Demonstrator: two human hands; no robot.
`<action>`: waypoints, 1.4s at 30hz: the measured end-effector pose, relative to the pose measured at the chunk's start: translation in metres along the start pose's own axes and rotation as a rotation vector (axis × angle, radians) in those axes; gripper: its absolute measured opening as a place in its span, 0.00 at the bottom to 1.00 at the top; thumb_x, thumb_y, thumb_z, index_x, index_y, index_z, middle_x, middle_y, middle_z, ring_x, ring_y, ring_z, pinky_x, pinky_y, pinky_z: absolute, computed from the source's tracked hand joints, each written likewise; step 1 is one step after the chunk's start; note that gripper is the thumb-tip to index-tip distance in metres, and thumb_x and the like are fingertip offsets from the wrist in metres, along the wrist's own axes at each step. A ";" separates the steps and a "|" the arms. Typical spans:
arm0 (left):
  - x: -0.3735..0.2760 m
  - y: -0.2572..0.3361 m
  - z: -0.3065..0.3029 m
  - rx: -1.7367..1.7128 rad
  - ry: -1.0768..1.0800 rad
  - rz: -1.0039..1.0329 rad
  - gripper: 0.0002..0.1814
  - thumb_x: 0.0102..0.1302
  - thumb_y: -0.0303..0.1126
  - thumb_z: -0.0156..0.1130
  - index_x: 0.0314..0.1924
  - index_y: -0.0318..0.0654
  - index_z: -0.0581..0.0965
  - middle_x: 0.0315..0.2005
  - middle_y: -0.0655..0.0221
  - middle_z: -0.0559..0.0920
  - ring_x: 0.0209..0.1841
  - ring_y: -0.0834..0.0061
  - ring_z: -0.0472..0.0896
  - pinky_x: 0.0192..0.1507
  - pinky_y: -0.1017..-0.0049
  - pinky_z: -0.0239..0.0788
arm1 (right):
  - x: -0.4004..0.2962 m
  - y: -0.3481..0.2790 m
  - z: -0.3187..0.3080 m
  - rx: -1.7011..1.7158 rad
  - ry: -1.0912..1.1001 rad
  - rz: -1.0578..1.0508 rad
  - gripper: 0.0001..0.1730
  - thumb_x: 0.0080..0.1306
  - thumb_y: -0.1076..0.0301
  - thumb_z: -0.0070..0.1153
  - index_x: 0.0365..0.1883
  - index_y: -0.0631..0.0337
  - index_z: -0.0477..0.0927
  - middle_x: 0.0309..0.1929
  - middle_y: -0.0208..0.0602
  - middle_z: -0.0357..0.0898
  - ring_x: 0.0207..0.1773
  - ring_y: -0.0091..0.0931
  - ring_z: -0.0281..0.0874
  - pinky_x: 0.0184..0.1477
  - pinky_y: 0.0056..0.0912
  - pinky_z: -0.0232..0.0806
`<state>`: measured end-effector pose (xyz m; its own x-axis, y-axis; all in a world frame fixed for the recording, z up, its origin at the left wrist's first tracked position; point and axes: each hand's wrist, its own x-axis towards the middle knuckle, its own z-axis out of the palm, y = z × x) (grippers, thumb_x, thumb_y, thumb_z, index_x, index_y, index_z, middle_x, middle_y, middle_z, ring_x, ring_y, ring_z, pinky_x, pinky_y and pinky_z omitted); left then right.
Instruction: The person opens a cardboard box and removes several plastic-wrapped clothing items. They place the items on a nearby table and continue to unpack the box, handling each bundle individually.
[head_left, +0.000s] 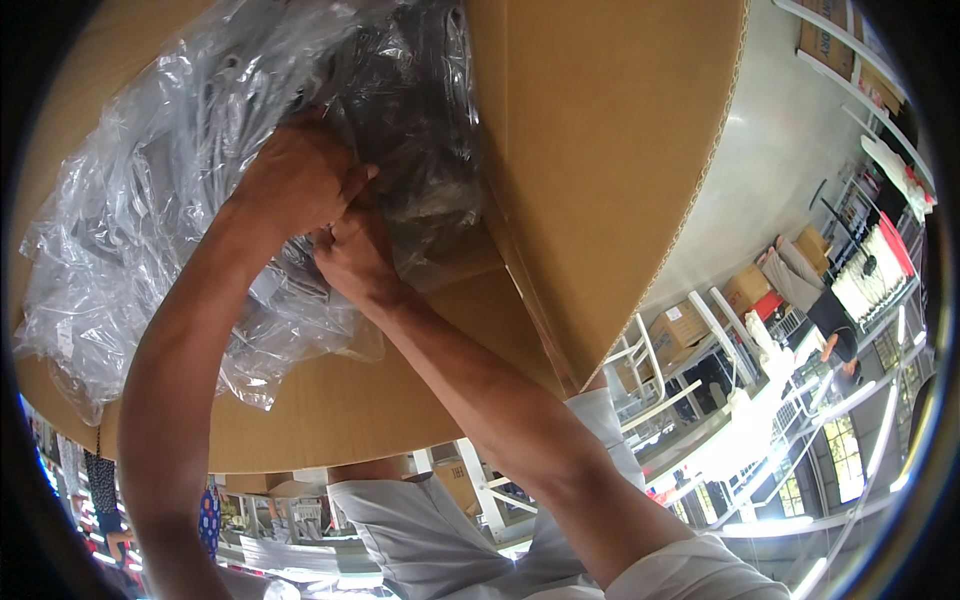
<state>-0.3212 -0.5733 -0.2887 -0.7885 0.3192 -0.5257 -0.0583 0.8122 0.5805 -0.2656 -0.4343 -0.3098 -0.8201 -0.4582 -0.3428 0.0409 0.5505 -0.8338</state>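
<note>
Clear plastic bags (180, 165) with grey and dark folded contents, apparently cloth, fill much of a large open cardboard box (600, 150). Over them my left hand (307, 169) is bent at the wrist, its fingers curled into the plastic and partly hidden. Just below and touching it, my right hand (356, 247) has its fingers drawn together at the bagged grey item (300, 266). What exactly lies between the fingertips is hard to see. A darker bagged item (412, 97) lies right of both hands, against the box wall.
The box's near wall (337, 405) stands between the bags and my legs. Beyond its right edge are cartons (679, 330), white metal racks (645, 360) and a person (832, 322) farther off. Hanging patterned cloth (210, 517) shows at lower left.
</note>
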 end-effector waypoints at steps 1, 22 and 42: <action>0.000 -0.006 0.000 0.027 -0.053 -0.041 0.15 0.70 0.40 0.62 0.39 0.33 0.83 0.40 0.55 0.86 0.51 0.52 0.82 0.69 0.58 0.66 | 0.004 -0.001 -0.007 0.056 -0.037 -0.042 0.14 0.59 0.80 0.62 0.45 0.64 0.81 0.44 0.53 0.82 0.50 0.51 0.80 0.51 0.47 0.74; -0.049 -0.011 0.038 0.066 0.230 -0.061 0.19 0.71 0.45 0.63 0.50 0.37 0.85 0.60 0.62 0.83 0.73 0.67 0.70 0.81 0.65 0.49 | 0.259 0.050 -0.067 -1.566 -0.414 -0.139 0.24 0.57 0.57 0.66 0.51 0.58 0.86 0.56 0.52 0.82 0.62 0.48 0.78 0.62 0.49 0.72; -0.046 -0.014 0.040 0.011 0.245 -0.009 0.19 0.68 0.39 0.64 0.54 0.35 0.83 0.62 0.61 0.81 0.73 0.61 0.69 0.80 0.61 0.49 | 0.116 0.050 -0.073 -0.830 -0.215 0.130 0.38 0.52 0.56 0.78 0.55 0.66 0.75 0.50 0.55 0.82 0.51 0.50 0.82 0.54 0.46 0.76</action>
<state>-0.2596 -0.5794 -0.2976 -0.9132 0.1853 -0.3630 -0.0598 0.8202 0.5689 -0.4008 -0.4091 -0.3595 -0.7090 -0.4320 -0.5574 -0.3717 0.9006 -0.2253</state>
